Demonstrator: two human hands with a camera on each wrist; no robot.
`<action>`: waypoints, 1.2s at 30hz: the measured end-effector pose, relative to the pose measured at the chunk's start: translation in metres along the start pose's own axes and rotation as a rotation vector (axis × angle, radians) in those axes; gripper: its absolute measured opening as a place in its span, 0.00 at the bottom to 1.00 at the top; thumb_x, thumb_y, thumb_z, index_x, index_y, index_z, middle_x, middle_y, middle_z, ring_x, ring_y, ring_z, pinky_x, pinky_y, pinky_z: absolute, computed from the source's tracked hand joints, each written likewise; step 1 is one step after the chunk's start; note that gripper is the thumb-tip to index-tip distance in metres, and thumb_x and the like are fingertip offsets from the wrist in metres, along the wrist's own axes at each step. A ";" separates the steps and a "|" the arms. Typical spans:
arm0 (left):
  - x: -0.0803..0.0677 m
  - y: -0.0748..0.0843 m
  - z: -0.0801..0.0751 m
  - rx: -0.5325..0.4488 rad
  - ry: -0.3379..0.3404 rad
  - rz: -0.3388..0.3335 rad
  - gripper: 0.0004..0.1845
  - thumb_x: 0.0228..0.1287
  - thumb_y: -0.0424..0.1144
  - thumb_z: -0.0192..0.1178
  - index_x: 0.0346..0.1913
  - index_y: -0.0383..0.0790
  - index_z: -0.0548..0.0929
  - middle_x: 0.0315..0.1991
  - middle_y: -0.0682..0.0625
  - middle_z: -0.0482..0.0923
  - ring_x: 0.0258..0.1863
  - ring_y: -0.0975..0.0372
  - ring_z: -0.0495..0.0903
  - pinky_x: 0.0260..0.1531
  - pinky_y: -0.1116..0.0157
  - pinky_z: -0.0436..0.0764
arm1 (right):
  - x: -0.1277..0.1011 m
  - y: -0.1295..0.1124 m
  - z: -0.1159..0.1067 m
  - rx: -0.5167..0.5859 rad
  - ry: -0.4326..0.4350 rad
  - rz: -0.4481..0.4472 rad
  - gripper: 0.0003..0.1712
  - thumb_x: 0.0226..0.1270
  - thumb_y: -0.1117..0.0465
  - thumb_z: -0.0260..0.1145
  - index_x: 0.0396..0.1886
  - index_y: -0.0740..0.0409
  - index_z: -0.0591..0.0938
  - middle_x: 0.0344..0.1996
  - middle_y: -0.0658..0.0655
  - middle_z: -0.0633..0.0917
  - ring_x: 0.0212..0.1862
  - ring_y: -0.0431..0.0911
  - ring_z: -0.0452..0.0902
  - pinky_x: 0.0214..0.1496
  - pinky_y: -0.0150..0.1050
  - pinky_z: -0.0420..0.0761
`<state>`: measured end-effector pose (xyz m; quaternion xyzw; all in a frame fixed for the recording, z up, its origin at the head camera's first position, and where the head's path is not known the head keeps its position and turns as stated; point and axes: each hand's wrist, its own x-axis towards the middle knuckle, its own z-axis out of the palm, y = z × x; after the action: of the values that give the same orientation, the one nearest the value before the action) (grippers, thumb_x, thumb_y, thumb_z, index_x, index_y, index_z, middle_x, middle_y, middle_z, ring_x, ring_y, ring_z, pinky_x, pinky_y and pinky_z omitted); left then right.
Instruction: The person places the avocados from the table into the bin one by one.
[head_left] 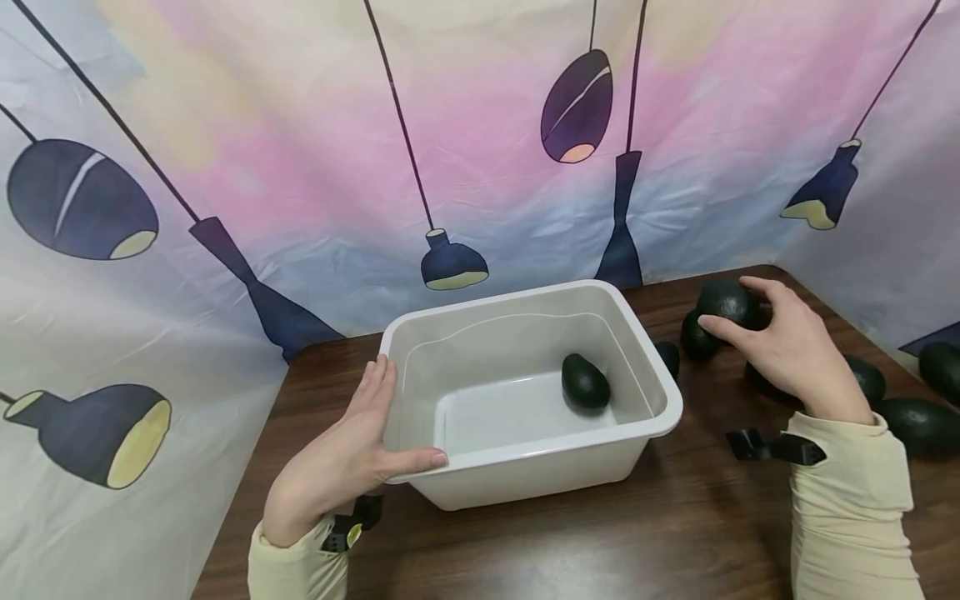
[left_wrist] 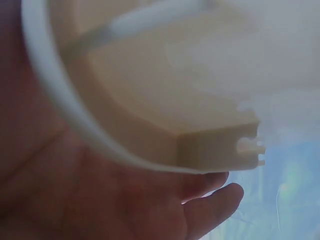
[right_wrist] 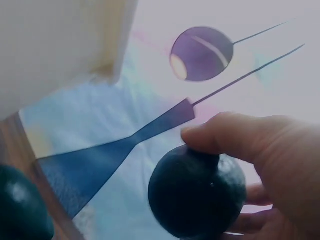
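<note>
A dark-green, rounded avocado [head_left: 726, 302], probably firm, light and slightly slippery, best held round its widest part, is pinched in the right grip [head_left: 798, 346] over the brown wood-grained worktop [head_left: 540, 550], beside the white plastic tub [head_left: 540, 475] touched by the spread left grip [head_left: 345, 454].

- The right hand [right_wrist: 282, 165] comes in from the right edge and grips a dark green avocado [right_wrist: 197, 192], which is large in the lower middle.
- Its thumb [right_wrist: 220, 132] presses the top of the fruit; the other fingers [right_wrist: 257, 195] show partly behind it.
- A second avocado [right_wrist: 22, 205], cut off by the frame, sits at lower left, well apart from the held one.
- A blurred, pale tub [right_wrist: 55, 45] fills the upper left.
- Brown wooden surface [right_wrist: 11, 137] shows below the tub.
- Behind hangs a pastel cloth [right_wrist: 280, 90] with two dark lamps [right_wrist: 202, 55] on thin cords.
</note>
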<state>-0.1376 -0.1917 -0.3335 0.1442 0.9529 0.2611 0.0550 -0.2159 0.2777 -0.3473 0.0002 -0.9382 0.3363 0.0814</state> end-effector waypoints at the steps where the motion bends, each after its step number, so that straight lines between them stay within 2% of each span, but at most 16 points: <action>1: 0.000 0.000 0.000 0.001 -0.002 -0.003 0.69 0.48 0.72 0.63 0.76 0.31 0.37 0.77 0.37 0.29 0.75 0.50 0.28 0.69 0.42 0.47 | -0.002 -0.002 -0.001 0.017 0.022 -0.008 0.57 0.62 0.33 0.62 0.77 0.61 0.51 0.66 0.77 0.62 0.61 0.72 0.61 0.51 0.70 0.65; 5: 0.001 0.001 -0.001 0.014 0.005 -0.007 0.70 0.47 0.72 0.64 0.76 0.30 0.37 0.77 0.36 0.31 0.76 0.49 0.30 0.69 0.42 0.47 | -0.008 -0.011 -0.006 0.073 0.093 -0.033 0.54 0.62 0.35 0.64 0.77 0.56 0.53 0.63 0.74 0.68 0.59 0.68 0.66 0.49 0.68 0.68; 10: 0.000 0.002 -0.001 0.033 0.022 -0.011 0.70 0.46 0.73 0.64 0.76 0.29 0.39 0.77 0.36 0.33 0.76 0.47 0.32 0.68 0.41 0.48 | -0.014 -0.018 -0.010 0.114 0.145 -0.037 0.52 0.61 0.37 0.66 0.78 0.50 0.54 0.64 0.70 0.69 0.58 0.65 0.68 0.48 0.65 0.69; 17: 0.000 0.002 -0.002 0.020 0.013 -0.010 0.69 0.49 0.70 0.65 0.76 0.30 0.38 0.76 0.36 0.30 0.75 0.48 0.30 0.68 0.41 0.49 | -0.017 -0.024 -0.012 0.122 0.195 -0.041 0.49 0.60 0.38 0.68 0.77 0.42 0.57 0.61 0.63 0.72 0.52 0.53 0.70 0.41 0.40 0.68; 20: 0.000 0.002 -0.002 0.014 0.010 -0.006 0.69 0.49 0.70 0.65 0.76 0.30 0.37 0.76 0.35 0.29 0.75 0.47 0.30 0.68 0.41 0.48 | -0.018 -0.025 -0.012 0.128 0.211 -0.047 0.48 0.60 0.39 0.69 0.76 0.39 0.59 0.60 0.63 0.73 0.49 0.47 0.70 0.39 0.34 0.68; 24: 0.001 0.001 -0.001 0.014 0.007 -0.005 0.69 0.48 0.71 0.64 0.76 0.30 0.37 0.76 0.35 0.29 0.75 0.47 0.30 0.68 0.41 0.48 | -0.020 -0.026 -0.011 0.139 0.225 -0.055 0.46 0.59 0.40 0.70 0.75 0.34 0.60 0.60 0.62 0.73 0.48 0.44 0.70 0.38 0.32 0.68; 31: 0.002 0.001 -0.001 0.033 0.008 -0.005 0.70 0.47 0.73 0.63 0.76 0.29 0.39 0.76 0.35 0.30 0.75 0.47 0.31 0.68 0.42 0.48 | -0.022 -0.033 -0.008 0.168 0.241 -0.086 0.44 0.58 0.43 0.72 0.73 0.29 0.63 0.60 0.61 0.75 0.52 0.53 0.73 0.37 0.27 0.68; 36: 0.002 0.001 -0.001 0.035 0.006 -0.007 0.70 0.47 0.74 0.62 0.76 0.29 0.39 0.76 0.35 0.30 0.75 0.48 0.31 0.68 0.42 0.48 | -0.024 -0.039 -0.004 0.174 0.246 -0.125 0.42 0.57 0.44 0.73 0.70 0.26 0.65 0.58 0.57 0.76 0.51 0.47 0.72 0.35 0.30 0.70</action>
<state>-0.1393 -0.1903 -0.3325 0.1411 0.9580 0.2445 0.0506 -0.1899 0.2486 -0.3232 0.0245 -0.8866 0.4082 0.2161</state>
